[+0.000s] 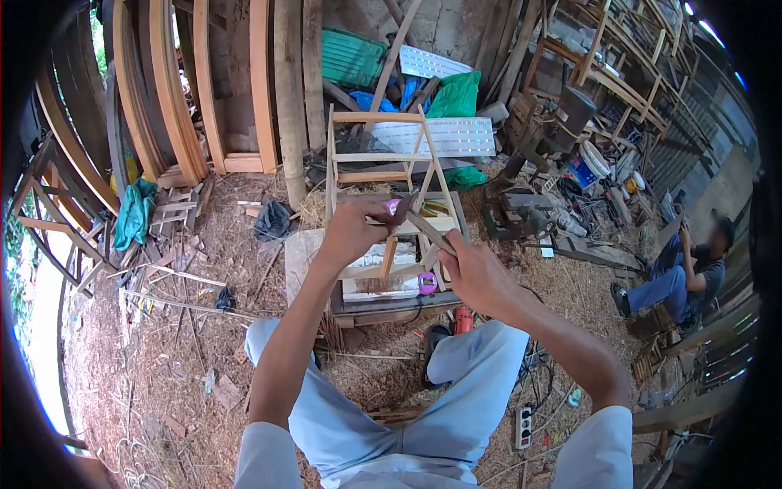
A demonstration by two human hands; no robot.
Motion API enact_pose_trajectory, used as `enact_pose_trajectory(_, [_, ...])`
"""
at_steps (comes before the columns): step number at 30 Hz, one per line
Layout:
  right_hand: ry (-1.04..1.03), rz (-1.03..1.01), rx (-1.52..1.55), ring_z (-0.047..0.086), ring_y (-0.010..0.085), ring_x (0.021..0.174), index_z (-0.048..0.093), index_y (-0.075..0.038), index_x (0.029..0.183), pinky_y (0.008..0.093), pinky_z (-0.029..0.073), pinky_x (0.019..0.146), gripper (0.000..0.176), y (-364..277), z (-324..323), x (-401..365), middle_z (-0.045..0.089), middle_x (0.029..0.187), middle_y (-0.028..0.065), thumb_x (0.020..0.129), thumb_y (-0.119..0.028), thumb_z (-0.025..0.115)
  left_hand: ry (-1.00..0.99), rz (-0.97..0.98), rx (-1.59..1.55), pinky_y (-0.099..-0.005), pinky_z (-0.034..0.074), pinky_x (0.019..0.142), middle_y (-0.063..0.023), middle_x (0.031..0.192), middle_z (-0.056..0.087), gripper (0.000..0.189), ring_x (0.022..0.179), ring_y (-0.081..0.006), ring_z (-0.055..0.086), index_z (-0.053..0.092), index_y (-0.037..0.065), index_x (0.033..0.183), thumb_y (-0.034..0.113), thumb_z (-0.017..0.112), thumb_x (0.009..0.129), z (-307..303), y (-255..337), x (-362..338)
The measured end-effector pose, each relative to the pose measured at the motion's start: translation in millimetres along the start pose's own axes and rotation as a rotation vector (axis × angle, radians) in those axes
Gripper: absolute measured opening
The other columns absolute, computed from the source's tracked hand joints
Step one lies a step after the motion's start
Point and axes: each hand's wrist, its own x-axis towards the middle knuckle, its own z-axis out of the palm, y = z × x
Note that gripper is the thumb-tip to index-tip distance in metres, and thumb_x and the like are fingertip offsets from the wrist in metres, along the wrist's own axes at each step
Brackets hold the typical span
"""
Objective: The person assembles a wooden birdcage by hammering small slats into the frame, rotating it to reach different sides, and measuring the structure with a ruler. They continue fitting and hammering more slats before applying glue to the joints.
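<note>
My left hand [352,235] reaches over a low workbench, its fingers closed around a small pink-and-white item [393,206] that I cannot make out fully. My right hand [474,273] grips a slim wooden handle [432,233]. A dark brown piece [405,207] is at the handle's far end, close to my left fingertips; it may be a tool head. Beneath both hands, a light wooden frame [376,157] with crosspieces lies across the workbench [383,313]. On the bench's near side sits a pink tape measure [427,283], beside a short upright wooden piece [389,256].
An orange power tool [463,319] stands on the ground by my feet, with cables and a power strip [524,428] to the right. Another person [684,273] sits at far right. Long boards [265,90] lean at back left. Wood scraps litter the ground.
</note>
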Motion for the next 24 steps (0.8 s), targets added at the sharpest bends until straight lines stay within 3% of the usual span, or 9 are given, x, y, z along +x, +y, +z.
enact_pose_trajectory(2, [-0.012,0.029,0.014,0.059,0.0480,0.067,0.044,0.000,0.102,0.0556,0.043,0.060,0.021,-2,-2,1,0.058,0.067,0.0265,0.097,-0.020,0.047,0.022,0.050,0.048,-0.0330,0.051,0.075,-0.0096,0.088,0.067,0.019,0.082,-0.0229,0.065,0.071,0.000,0.087,0.008,0.075,0.071,1,-1,2])
enact_pose_trajectory(5, [0.035,0.017,0.054,0.058,0.0481,0.065,0.044,0.000,0.101,0.0554,0.043,0.060,0.021,-3,-1,2,0.057,0.065,0.0257,0.097,-0.020,0.047,-0.022,-0.071,-0.034,-0.0326,0.051,0.074,-0.0095,0.088,0.068,0.020,0.081,-0.0221,0.066,0.070,0.000,0.087,0.010,0.076,0.071,0,1,2])
enact_pose_trajectory(17, [0.020,0.019,0.072,0.058,0.0475,0.062,0.045,0.001,0.101,0.0546,0.042,0.058,0.022,-1,-5,2,0.058,0.064,0.0260,0.098,-0.021,0.047,0.015,-0.001,-0.003,-0.0316,0.050,0.074,-0.0104,0.086,0.067,0.020,0.079,-0.0203,0.065,0.071,-0.001,0.087,0.009,0.077,0.070,2,0,3])
enact_pose_trajectory(20, [0.051,-0.019,0.054,0.059,0.0474,0.063,0.046,0.000,0.101,0.0545,0.043,0.058,0.021,-5,-9,2,0.058,0.063,0.0258,0.098,-0.021,0.047,-0.002,-0.164,-0.154,-0.0315,0.050,0.074,-0.0107,0.086,0.067,0.018,0.079,-0.0203,0.065,0.070,-0.001,0.086,0.008,0.076,0.071,3,3,2])
enact_pose_trajectory(22, [0.010,-0.006,0.019,0.059,0.0474,0.063,0.046,0.000,0.101,0.0548,0.043,0.058,0.021,-3,-8,2,0.058,0.064,0.0257,0.098,-0.021,0.047,0.010,0.009,0.022,-0.0306,0.050,0.073,-0.0107,0.086,0.067,0.017,0.080,-0.0198,0.065,0.070,-0.001,0.085,0.007,0.075,0.071,1,0,4])
enact_pose_trajectory(24, [-0.024,0.011,-0.018,0.059,0.0474,0.063,0.046,-0.001,0.102,0.0551,0.043,0.058,0.021,-1,-7,2,0.058,0.064,0.0255,0.098,-0.021,0.046,-0.008,-0.008,-0.003,-0.0304,0.050,0.073,-0.0103,0.086,0.067,0.017,0.080,-0.0196,0.065,0.070,-0.001,0.085,0.007,0.075,0.071,0,0,4])
